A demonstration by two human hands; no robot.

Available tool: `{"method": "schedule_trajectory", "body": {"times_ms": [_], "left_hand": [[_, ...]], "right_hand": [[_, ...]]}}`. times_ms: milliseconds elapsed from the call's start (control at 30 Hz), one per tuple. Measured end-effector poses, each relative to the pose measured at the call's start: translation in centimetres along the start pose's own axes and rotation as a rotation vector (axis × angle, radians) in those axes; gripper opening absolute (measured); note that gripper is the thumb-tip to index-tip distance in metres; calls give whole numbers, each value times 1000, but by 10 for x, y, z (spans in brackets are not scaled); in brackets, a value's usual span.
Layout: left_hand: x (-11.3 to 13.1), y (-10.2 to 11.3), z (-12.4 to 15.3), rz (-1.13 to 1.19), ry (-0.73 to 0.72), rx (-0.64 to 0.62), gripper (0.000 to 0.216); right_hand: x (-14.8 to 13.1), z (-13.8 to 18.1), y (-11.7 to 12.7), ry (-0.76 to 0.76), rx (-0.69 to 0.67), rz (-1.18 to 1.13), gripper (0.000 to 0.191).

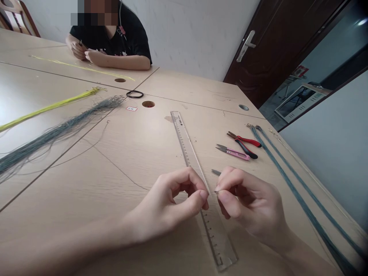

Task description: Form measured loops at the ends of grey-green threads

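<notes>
My left hand (184, 195) is closed in a pinch above the clear ruler (215, 241), which lies lengthwise on the table. A thin grey cord (120, 168) runs across from the left and disappears behind this hand; its end in the pinch is too small to see. Close beside it, my right hand (250, 203) pinches a small dark metal piece (216, 192) between thumb and forefinger. The two sets of fingertips are slightly apart. A grey blade tip (216, 172) shows from under the right hand, the rest of that tool hidden.
Pink-handled thread snips (234, 152) and red-black pliers (244, 143) lie beyond my right hand. Blue-green cords (287, 184) line the right edge. A grey cord bundle (66, 130) and yellow cords (54, 106) lie left. Opposite sits a person (115, 50) in black, hands on the table.
</notes>
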State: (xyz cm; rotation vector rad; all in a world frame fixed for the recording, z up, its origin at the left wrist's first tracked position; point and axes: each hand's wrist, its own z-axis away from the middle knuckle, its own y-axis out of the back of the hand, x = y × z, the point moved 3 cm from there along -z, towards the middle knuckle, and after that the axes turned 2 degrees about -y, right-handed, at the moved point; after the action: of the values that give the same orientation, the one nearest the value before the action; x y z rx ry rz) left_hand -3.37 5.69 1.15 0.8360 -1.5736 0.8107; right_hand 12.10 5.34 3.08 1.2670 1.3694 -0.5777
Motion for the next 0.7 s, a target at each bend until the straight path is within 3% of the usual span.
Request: {"method": "schedule_trajectory", "body": {"times_ms": [133,400,700], "left_hand": [[0,-2,1,13,38,-57,7],[6,-2,4,-2,8,18,9],[5,-1,5,-31,-18,36,11]], "right_hand": [[-2,1,-2,54,-22,3,15],[-4,4,0,125,-25,65,15],[-7,7,2,256,-22,289,21]]}}
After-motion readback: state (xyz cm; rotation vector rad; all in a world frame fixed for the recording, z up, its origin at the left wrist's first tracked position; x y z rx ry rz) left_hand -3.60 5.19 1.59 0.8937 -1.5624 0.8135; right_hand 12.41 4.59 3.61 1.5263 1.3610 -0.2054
